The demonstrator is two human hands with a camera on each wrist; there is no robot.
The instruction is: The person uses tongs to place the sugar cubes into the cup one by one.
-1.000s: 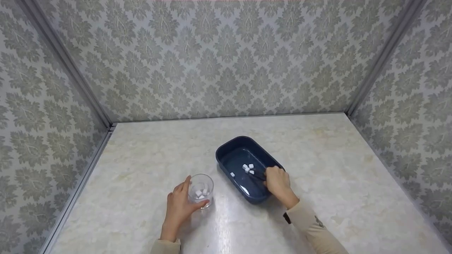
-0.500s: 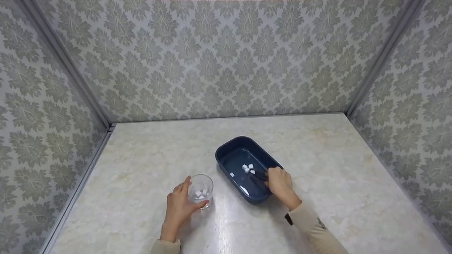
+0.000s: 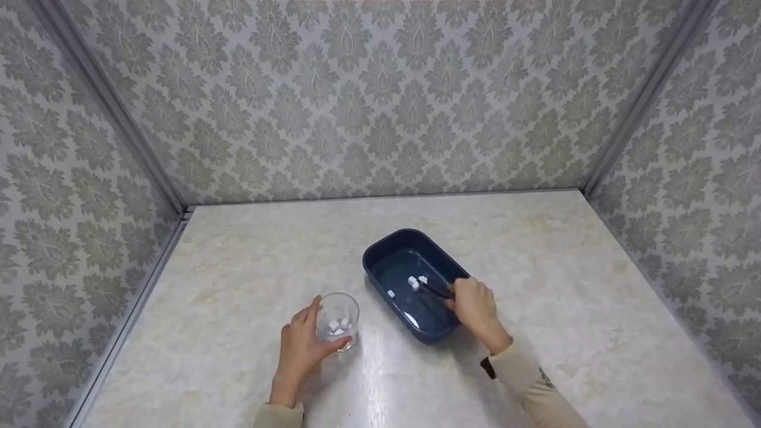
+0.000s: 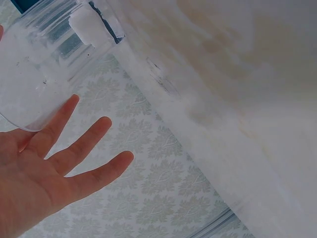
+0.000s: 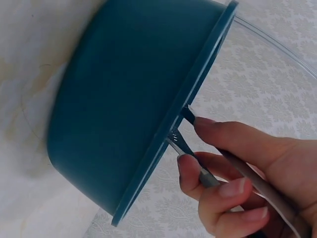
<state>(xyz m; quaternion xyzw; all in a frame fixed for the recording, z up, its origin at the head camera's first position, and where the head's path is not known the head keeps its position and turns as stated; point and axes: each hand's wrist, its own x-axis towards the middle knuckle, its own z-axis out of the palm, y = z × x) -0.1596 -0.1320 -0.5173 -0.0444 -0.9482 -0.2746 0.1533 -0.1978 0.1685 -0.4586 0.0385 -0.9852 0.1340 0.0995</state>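
Nearest, the left hand [image 3: 303, 346] holds a clear glass [image 3: 337, 310] between thumb and fingers, some of them splayed, with a few white cubes [image 3: 334, 326] at its bottom, on the desk [image 3: 267, 267] at the blue dish's [image 3: 395, 264] eight o'clock. Just beyond, at the dish's four o'clock, the right hand [image 3: 474, 306] has its fingers curled round tongs [image 3: 438, 291] whose tips reach the clustered cubes [image 3: 414, 285] inside; whether they grip one I cannot tell. Farthest, at twelve, rises the patterned wall [image 3: 380, 119].

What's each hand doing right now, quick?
Left hand: holding the clear glass between thumb and fingers.
Right hand: holding the dark tongs.
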